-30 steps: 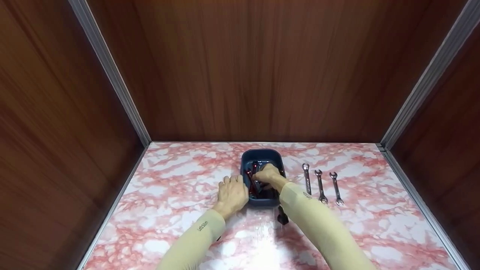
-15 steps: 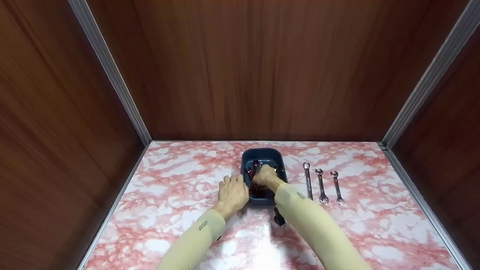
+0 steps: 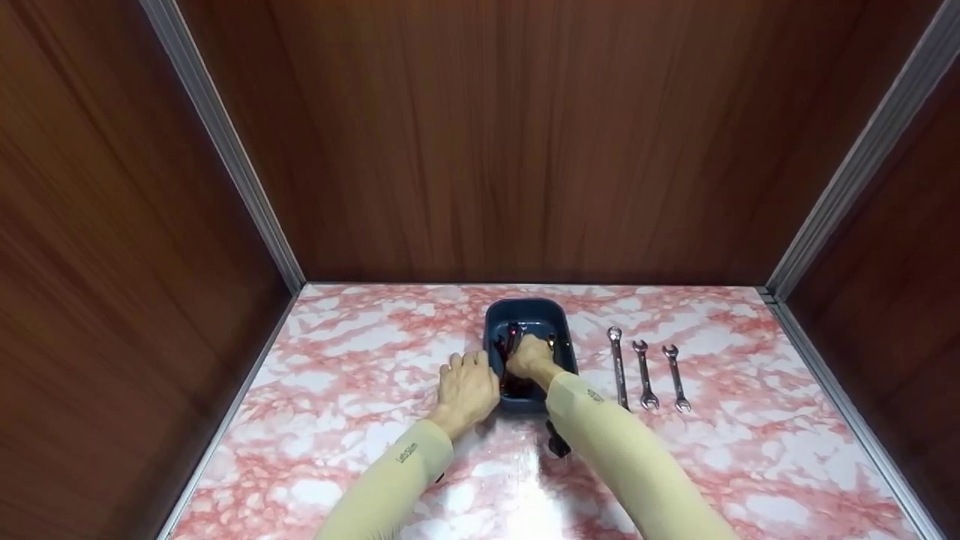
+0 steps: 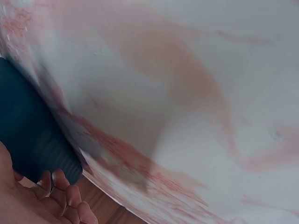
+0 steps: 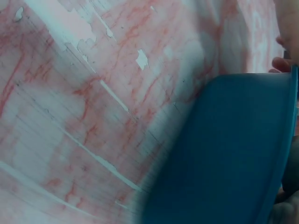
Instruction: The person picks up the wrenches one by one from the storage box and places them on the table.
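A dark blue rectangular bin [image 3: 526, 306] stands on the marbled table, with several red-handled tools [image 3: 513, 337] lying inside it. My left hand [image 3: 469, 386] is against the bin's left wall, its fingers loosely bent; the left wrist view shows the fingertips [image 4: 59, 178] beside the blue wall. My right hand [image 3: 531, 356] reaches down into the bin among the tools, knuckles up. Its fingers are hidden below the hand, and I cannot tell whether they grip a tool. Small metallic tips [image 3: 552, 340] show just right of that hand.
Three silver wrenches lie side by side right of the bin: a left one [image 3: 616, 360], a middle one [image 3: 645, 375] and a right one [image 3: 676, 377]. Brown wood-look panels [image 3: 525, 150] with grey metal edging enclose the table at the back and both sides.
My right hand has shifted slightly left and nearer within the bin, covering more of the red-handled tools. The left hand stays at the bin's side.
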Action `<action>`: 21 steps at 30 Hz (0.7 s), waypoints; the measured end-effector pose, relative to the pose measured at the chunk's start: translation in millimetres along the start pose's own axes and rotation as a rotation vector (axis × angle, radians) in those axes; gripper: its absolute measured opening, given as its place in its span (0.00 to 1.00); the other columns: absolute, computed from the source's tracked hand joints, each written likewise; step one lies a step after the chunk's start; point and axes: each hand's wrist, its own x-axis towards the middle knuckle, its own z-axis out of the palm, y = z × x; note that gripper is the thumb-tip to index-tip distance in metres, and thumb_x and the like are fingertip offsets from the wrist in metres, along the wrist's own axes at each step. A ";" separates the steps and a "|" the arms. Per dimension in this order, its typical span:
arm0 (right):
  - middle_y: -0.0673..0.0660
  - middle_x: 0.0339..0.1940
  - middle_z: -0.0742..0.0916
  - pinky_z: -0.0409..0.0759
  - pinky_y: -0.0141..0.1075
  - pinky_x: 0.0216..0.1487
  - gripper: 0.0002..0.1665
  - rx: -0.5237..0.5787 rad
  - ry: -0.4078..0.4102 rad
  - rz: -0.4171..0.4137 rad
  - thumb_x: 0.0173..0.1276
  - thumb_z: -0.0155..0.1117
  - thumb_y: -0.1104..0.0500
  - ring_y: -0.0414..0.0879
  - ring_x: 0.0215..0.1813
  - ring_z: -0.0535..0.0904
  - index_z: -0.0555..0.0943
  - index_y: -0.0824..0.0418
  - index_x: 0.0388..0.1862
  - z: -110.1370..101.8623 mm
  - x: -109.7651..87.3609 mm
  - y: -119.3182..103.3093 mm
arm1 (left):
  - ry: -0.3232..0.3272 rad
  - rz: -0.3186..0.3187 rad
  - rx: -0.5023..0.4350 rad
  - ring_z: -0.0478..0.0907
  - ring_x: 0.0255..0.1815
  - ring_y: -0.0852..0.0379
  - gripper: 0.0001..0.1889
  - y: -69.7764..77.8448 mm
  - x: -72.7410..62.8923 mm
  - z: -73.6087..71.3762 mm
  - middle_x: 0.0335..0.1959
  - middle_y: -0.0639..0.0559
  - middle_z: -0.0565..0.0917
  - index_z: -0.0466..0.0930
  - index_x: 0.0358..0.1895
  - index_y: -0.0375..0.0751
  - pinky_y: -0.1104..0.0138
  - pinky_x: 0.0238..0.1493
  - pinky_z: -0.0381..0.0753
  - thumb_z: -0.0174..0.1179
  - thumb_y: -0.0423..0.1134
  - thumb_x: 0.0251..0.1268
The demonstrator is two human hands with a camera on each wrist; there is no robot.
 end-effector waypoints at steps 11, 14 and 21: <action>0.50 0.30 0.85 0.86 0.49 0.58 0.12 0.020 -0.067 -0.032 0.58 0.70 0.57 0.52 0.43 0.83 0.78 0.47 0.20 -0.8 2.9 6.1 | 0.007 0.003 0.000 0.82 0.55 0.36 0.15 0.2 0.2 0.9 0.51 0.38 0.88 0.79 0.55 0.39 0.44 0.56 0.83 0.54 0.48 0.84; 0.49 0.32 0.87 0.87 0.49 0.58 0.10 0.030 -0.072 -0.032 0.59 0.71 0.56 0.52 0.45 0.84 0.79 0.46 0.22 0.6 8.3 10.4 | 0.020 0.006 -0.002 0.82 0.54 0.35 0.15 0.0 0.6 0.9 0.49 0.38 0.88 0.79 0.54 0.38 0.44 0.54 0.83 0.54 0.47 0.84; 0.51 0.36 0.87 0.85 0.44 0.51 0.06 0.140 -0.112 -0.015 0.58 0.69 0.60 0.52 0.45 0.84 0.82 0.48 0.26 -10.7 5.4 12.4 | 0.027 0.011 -0.003 0.82 0.54 0.34 0.15 -0.9 0.7 1.7 0.49 0.36 0.88 0.80 0.53 0.37 0.43 0.54 0.83 0.53 0.46 0.84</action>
